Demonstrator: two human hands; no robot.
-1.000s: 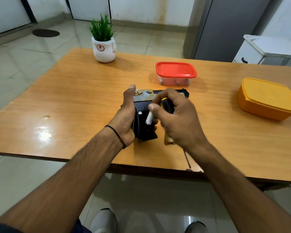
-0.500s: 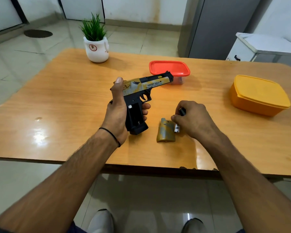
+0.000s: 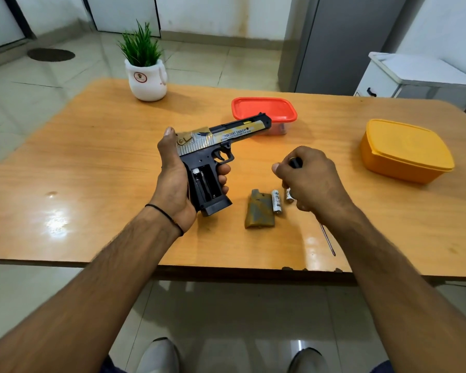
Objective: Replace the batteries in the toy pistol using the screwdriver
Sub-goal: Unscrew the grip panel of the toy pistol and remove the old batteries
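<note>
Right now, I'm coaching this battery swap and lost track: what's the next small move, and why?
Probably the right hand, holding the screwdriver, should leave the second battery beside the first battery and reach to the pistol in the left hand: its open grip seems to show a white tip, likely another cell inside.

One wide-angle head-worn camera looks forward and down from above the near edge of the table (image 3: pixel 92 184), close in, with the left hand (image 3: pixel 172 181) and right hand (image 3: pixel 311 179) at mid-frame and the floor (image 3: pixel 65 74) across the top
</note>
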